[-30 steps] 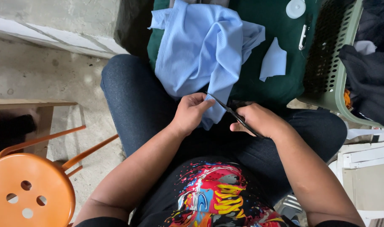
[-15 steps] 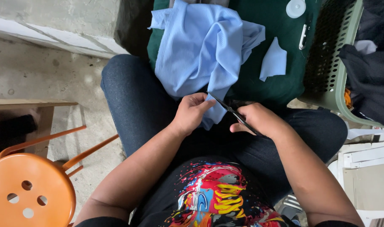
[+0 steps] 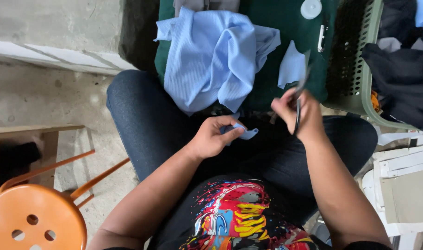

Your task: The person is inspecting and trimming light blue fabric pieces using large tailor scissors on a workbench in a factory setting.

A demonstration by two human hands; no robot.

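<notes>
Two hands | left hand (image 3: pixel 211 139) pinches blue scrap (image 3: pixel 245 132) | right hand (image 3: pixel 295 113) grips scissors (image 3: pixel 298 99)

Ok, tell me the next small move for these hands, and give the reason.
Probably drop the small blue scrap pinched in the left hand beside the cut piece on the green surface: it hangs free of the big blue cloth, and the right hand has the scissors raised.

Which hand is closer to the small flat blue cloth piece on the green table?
Right. The right hand, holding scissors, is just below the small blue piece. The left hand sits lower and farther left, pinching a blue scrap.
</notes>
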